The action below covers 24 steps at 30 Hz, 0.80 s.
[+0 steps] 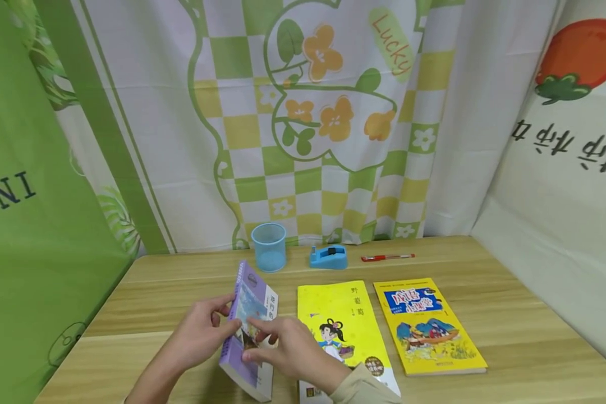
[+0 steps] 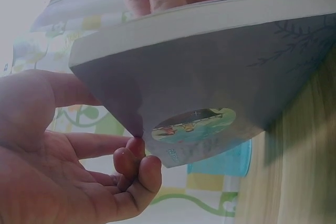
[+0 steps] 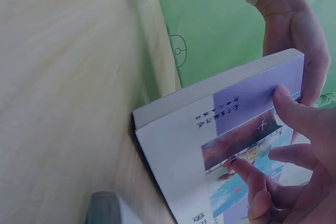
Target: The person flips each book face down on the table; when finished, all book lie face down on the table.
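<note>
Left hand [image 1: 202,332] pinches purple book [image 1: 253,303], lower centre | right hand [image 1: 292,345] spread against it | step: apparently positioning | next needs steady pinch

Right fingers [image 1: 259,325] partly hide the purple book [image 1: 254,303]; the head view's bottom crops the middle book [image 1: 333,306].

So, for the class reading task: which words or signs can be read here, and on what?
"Lucky": back curtain
"NNI", cut off at the picture's edge: green cloth
"柿柿", beside a partial character: right cloth
"野葡萄": middle book
"成语小课堂": right book
"行的", the rest unclear: purple book
Too small or blurred: the books' small print, the middle book's round badge, the purple book's spine.
</note>
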### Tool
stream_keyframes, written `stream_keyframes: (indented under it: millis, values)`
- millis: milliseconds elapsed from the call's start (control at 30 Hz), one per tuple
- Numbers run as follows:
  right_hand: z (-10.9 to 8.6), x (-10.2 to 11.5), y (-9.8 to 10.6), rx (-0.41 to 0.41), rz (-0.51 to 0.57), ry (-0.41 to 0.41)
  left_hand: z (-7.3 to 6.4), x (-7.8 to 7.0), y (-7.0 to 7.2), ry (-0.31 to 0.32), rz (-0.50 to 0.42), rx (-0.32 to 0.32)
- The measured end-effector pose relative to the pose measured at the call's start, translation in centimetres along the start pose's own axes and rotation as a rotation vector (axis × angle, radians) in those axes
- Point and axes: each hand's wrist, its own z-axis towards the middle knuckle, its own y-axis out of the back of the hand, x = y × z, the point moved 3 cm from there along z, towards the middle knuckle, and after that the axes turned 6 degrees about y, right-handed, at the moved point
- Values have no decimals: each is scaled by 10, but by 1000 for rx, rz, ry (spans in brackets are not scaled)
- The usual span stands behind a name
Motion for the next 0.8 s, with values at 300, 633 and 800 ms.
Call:
stream_keyframes:
  millis: [300, 633, 800]
  values:
    - [5, 5, 2, 1, 10, 13, -1, -2, -3, -5, -6, -26]
    - [6, 7, 4, 9, 35, -4, -1, -3, -5, -1, -3, -35]
    - [6, 7, 5, 3, 70, -8, -2, -4, -5, -15, -7, -50]
